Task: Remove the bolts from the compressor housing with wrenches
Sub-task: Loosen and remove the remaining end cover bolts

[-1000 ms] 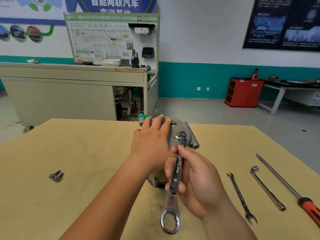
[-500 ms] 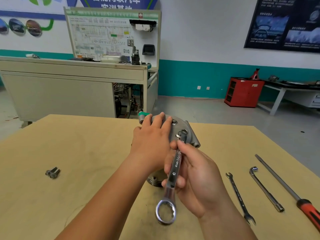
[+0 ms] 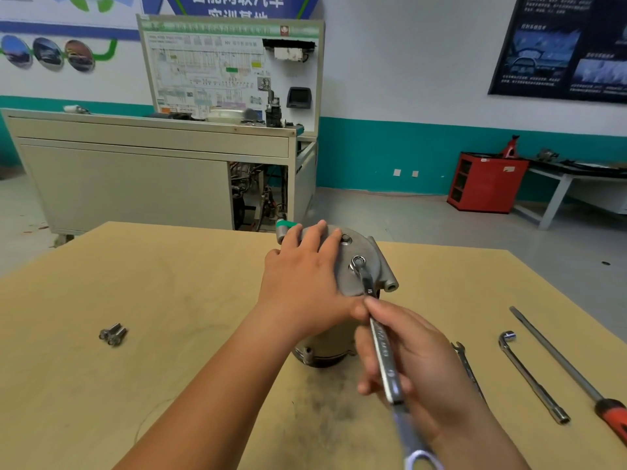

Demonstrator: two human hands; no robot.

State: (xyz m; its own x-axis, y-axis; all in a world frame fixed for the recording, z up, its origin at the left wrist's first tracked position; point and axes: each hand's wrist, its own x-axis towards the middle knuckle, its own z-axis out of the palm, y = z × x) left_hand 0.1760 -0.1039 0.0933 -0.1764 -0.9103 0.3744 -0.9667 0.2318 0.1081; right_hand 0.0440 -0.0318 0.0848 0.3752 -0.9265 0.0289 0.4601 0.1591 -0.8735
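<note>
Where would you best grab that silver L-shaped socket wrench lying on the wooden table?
Probably mid-shaft, from above. The silver L-shaped socket wrench lies flat on the wooden table, and its long straight shaft has bare table on both sides for fingers, between the slim open-end spanner and the red-handled screwdriver.

Bright, even indoor light; faint soft shadows on table (image 3: 142,286). Wide-angle bowing at edges. Wrench (image 3: 385,357) lower end motion-blurred.
</note>
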